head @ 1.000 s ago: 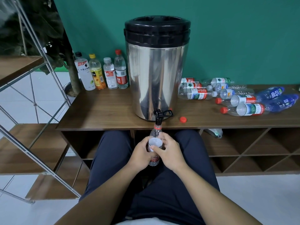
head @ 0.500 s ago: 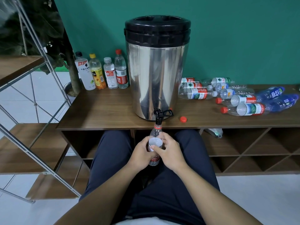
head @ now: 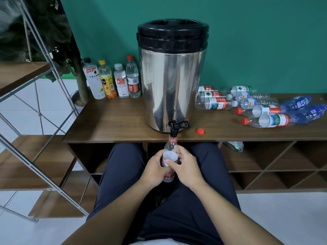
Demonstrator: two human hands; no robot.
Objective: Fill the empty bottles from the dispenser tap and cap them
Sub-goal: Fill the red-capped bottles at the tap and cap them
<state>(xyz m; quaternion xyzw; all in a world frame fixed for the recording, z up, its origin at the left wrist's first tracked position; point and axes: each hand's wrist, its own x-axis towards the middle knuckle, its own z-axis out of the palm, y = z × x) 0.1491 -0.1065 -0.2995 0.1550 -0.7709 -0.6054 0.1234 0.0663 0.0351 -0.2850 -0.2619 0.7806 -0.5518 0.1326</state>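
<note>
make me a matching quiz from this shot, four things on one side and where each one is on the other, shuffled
Things:
1. loose red cap
2. bottle being filled
3. yellow-capped bottle
4. blue bottles

Places:
A. standing left of the steel dispenser
B. lying at the right end of the tabletop
C. on the tabletop just right of the tap
D. under the tap, gripped by the left hand and right hand

Pairs: 1-C, 2-D, 3-A, 4-B

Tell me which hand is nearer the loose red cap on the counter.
Right. The right hand grips the bottle below and left of the red cap; the left hand grips the bottle's far side, farther left.
</note>
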